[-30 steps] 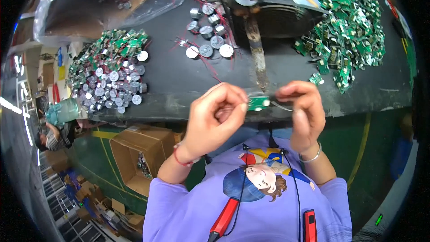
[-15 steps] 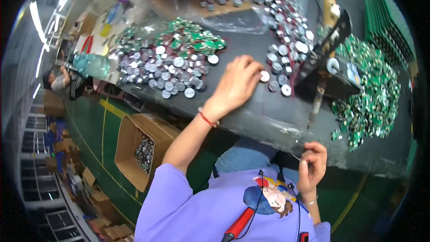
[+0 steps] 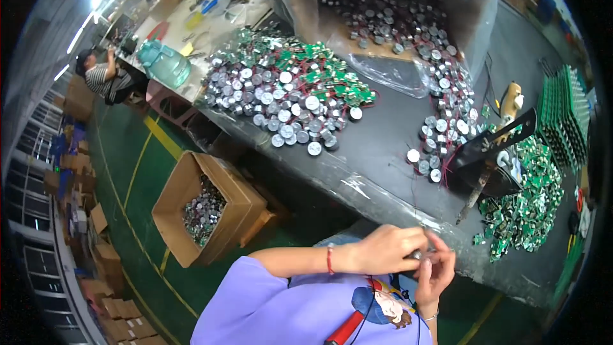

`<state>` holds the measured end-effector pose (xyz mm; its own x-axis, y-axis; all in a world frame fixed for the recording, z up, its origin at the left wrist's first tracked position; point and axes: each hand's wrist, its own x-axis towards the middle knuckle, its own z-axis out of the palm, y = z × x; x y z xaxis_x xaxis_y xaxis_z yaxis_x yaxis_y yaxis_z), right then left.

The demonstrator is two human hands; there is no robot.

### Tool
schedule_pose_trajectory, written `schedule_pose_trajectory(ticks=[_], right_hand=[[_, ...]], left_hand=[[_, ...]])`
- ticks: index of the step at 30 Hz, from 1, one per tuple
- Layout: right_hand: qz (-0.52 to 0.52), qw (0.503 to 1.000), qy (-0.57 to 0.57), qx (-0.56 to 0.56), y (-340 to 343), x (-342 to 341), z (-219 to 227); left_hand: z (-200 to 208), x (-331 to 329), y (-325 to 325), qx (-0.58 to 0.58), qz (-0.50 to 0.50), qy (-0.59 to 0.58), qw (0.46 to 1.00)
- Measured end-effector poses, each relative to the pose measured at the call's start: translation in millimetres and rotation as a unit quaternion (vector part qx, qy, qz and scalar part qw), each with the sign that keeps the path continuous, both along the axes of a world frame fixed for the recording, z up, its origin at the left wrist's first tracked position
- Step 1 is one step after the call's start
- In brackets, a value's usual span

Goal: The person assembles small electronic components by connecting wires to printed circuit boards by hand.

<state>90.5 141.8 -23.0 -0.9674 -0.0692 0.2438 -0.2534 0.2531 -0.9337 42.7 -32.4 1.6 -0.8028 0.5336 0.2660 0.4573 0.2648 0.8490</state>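
My hands meet in front of my chest at the table's front edge. Between the closed fingers of my left hand [image 3: 386, 250] is a small round metal part [image 3: 416, 255], mostly covered by the fingers. My right hand [image 3: 438, 273] is right beside it, its fingers curled toward the same part; what they pinch is hidden. Beyond the hands on the dark table [image 3: 377, 147] lie silver discs with thin red wires [image 3: 440, 126]. A soldering iron [image 3: 511, 103] rests in a black metal stand [image 3: 504, 137] to their right.
Left on the table is a heap of discs joined to green circuit boards [image 3: 287, 89]. A plastic-lined carton [image 3: 389, 57] of discs stands behind. Loose green boards [image 3: 527, 207] and stacked board panels [image 3: 562, 118] are at right. A floor carton [image 3: 175, 201], bottle [image 3: 165, 64] and seated person [image 3: 102, 76] are left.
My left hand has come back from the loose discs to my right hand, bringing a small round part. The view has shifted, showing more of the carton at the back.
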Motion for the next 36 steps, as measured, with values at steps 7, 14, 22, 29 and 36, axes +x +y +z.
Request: schedule_pose_trajectory(ticks=[7,14,22,29,36], right_hand=[[-0.028,0.981,-0.065,-0.181,11.2,19.3,4.6],[0.045,0.969,-0.135,-0.203,1.8,-9.1,21.6],[0.006,0.951,-0.163,-0.262,21.4,-0.9,9.1],[-0.001,0.99,-0.083,-0.118,27.9,-8.1,7.9],[-0.196,0.917,0.072,0.341,94.9,-32.9,18.6]], left_hand=[[8.1,-8.0,-19.2,0.137,-0.098,-0.276,0.946],[-0.2,2.5,-4.3,0.195,-0.099,-0.393,0.893],[4.5,-1.7,-9.7,0.184,-0.004,-0.392,0.901],[10.3,-4.3,14.4,0.104,-0.093,-0.303,0.943],[14.0,-41.1,-11.2,-0.087,0.216,-0.035,0.972]])
